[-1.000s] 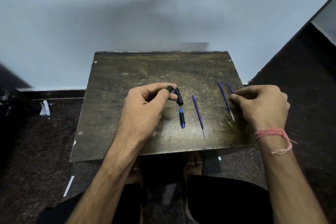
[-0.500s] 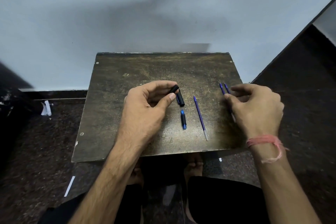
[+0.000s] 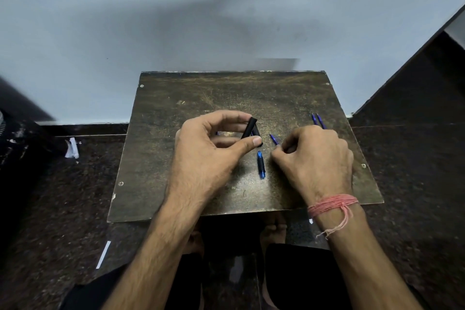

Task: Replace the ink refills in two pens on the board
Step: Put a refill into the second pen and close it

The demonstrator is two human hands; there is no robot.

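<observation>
- Nearest on the board lies a short blue pen tip section, loose and untouched, between the two hands.
- The right hand sits just right of it, fingers curled down over a blue refill whose far end pokes out past the knuckles (whether the fingertips pinch it yet or only touch it, I cannot tell).
- The left hand holds a black pen barrel between thumb and forefinger, tilted up off the board; a second black piece lies just behind it.
- Farther right, two more blue refills rest side by side, partly hidden by the right hand.
- Judging by this, one pen is taken apart and no refill is fitted; insertion, reassembly and the second pen remain.
- No brand, label or writing is readable anywhere.
</observation>
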